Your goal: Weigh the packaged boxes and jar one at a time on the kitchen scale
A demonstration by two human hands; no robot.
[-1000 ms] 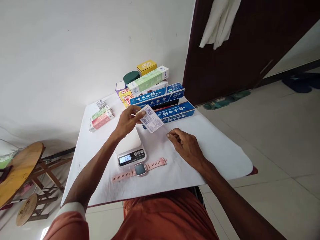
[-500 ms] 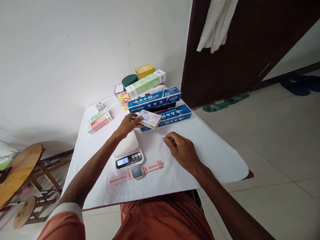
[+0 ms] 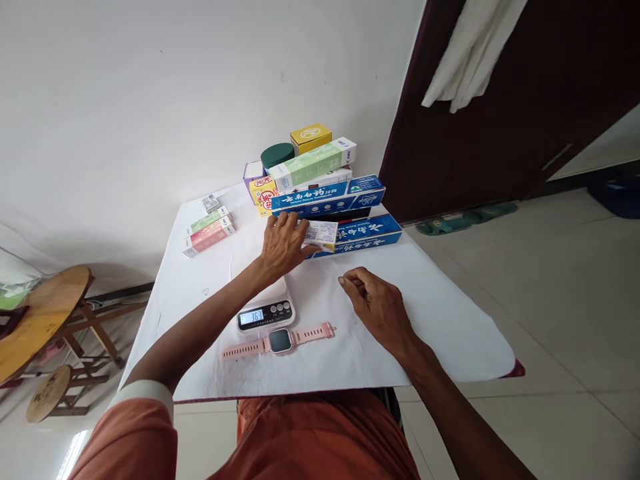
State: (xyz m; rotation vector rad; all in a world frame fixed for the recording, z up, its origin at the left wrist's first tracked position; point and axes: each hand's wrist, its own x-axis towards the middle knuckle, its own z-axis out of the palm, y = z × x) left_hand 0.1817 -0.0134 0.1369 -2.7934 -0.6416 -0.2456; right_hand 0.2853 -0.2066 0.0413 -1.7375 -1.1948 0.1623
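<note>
While its thumb lay on top before, the left hand (image 3: 284, 245) now grips the small white box (image 3: 324, 233) from above, by the lower blue carton (image 3: 374, 229). The right hand (image 3: 379, 300) stays loosely closed.

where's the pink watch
In the head view, the pink watch lies on the white tabletop, just in front of the scale, left of the right hand.

left sleeve (image 3: 130, 440): rust-orange | cuff (image 3: 150, 390): whitish band | lap cloth (image 3: 320, 440): rust-orange
</note>
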